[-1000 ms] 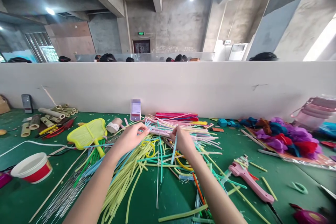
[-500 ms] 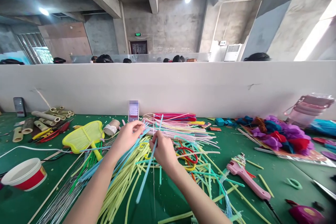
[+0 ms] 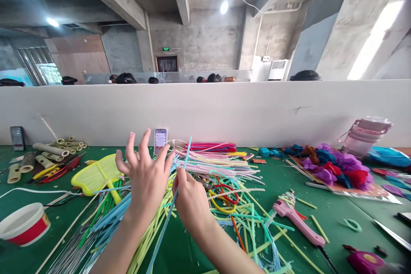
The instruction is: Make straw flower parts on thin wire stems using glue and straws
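My right hand (image 3: 192, 199) is closed around a light blue pipe cleaner (image 3: 163, 231), which slants from its upper tip above the fist down to the bottom edge. My left hand (image 3: 146, 180) is raised just to the left, fingers spread; whether the thumb and forefinger touch a thin strand near the blue tip I cannot make out. Below both hands lies a heap of yellow-green pipe cleaners (image 3: 150, 246). More blue pipe cleaners (image 3: 111, 222) lie left of my left forearm, and a pink bundle (image 3: 221, 167) is behind my right hand.
On the green table (image 3: 340, 248), a pink glue gun (image 3: 298, 222) lies right. Left are a paper cup (image 3: 27, 224), a yellow heart-shaped net (image 3: 94, 175), pliers (image 3: 64, 169) and bamboo pieces (image 3: 51, 150). A phone (image 3: 160, 141) leans on the white partition (image 3: 205, 111). Coloured petals (image 3: 343, 167) lie right.
My left hand has opened from a pinch, its fingers spreading upward. My right hand has shifted slightly left and down with the blue pipe cleaner. The view has tilted a little upward.
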Demonstrator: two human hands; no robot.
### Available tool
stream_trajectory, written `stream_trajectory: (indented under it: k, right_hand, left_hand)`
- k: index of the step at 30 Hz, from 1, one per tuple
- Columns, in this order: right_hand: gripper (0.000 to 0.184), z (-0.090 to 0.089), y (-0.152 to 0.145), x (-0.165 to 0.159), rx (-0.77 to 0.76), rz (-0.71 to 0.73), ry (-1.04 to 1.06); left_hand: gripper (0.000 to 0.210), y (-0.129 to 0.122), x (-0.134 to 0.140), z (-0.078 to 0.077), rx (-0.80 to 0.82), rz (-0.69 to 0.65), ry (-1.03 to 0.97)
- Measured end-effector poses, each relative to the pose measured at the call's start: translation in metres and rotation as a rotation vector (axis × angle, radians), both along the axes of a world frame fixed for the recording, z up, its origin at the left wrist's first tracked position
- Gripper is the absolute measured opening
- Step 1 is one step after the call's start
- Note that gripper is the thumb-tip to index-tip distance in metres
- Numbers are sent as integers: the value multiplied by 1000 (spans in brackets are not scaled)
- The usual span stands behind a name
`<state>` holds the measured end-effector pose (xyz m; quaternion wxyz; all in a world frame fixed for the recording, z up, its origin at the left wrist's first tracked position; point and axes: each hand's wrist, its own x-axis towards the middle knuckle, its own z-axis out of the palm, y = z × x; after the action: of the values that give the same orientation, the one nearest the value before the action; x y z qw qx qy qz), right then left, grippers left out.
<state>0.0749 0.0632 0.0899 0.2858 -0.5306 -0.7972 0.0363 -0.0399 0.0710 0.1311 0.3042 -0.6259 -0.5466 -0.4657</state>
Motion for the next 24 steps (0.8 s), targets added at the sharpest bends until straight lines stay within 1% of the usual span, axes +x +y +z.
stream_trajectory:
  k: [2, 3, 5, 7, 8, 11, 13, 16, 19, 21, 22, 24]
  right_hand:
    - [19, 3, -1, 1, 0, 3, 6]
    - [17, 5, -1, 1, 0, 6, 12]
    - [13, 7, -3, 2, 6, 0, 30]
    - [14, 9, -4, 3, 14, -2, 37]
    - [18, 10, -5, 3, 22, 5, 33]
    - [30, 10, -8, 2, 56, 46, -10]
    - [27, 8, -9, 0, 91, 61, -49]
    - [21, 3, -10, -4, 140, 64, -101]
    - [19, 3, -14, -7, 144, 89, -99]
    - [8, 9, -19, -6, 113, 128, -26]
    - [6, 15, -23, -4, 91, 167, 36]
    - [19, 30, -30, 6, 46, 287, 189]
  left_hand:
    - [23, -6, 1, -1, 55, -23, 14]
    - [28, -7, 0, -3, 77, -57, 14]
    - [33, -8, -2, -6, 82, -180, 9]
    - [30, -9, -1, -8, 25, -297, -8]
    - [28, -9, 0, -7, -14, -324, -25]
    - [23, -9, 7, 0, -107, -328, -137]
    - [25, -7, 7, 5, -187, -344, -239]
    - [28, -2, 1, 7, -311, -391, -376]
    - [26, 0, -5, 7, -360, -455, -483]
    - [25, -2, -7, 9, -342, -483, -554]
    - [25, -3, -8, 10, -301, -491, -603]
    - [25, -4, -8, 13, -172, -510, -717]
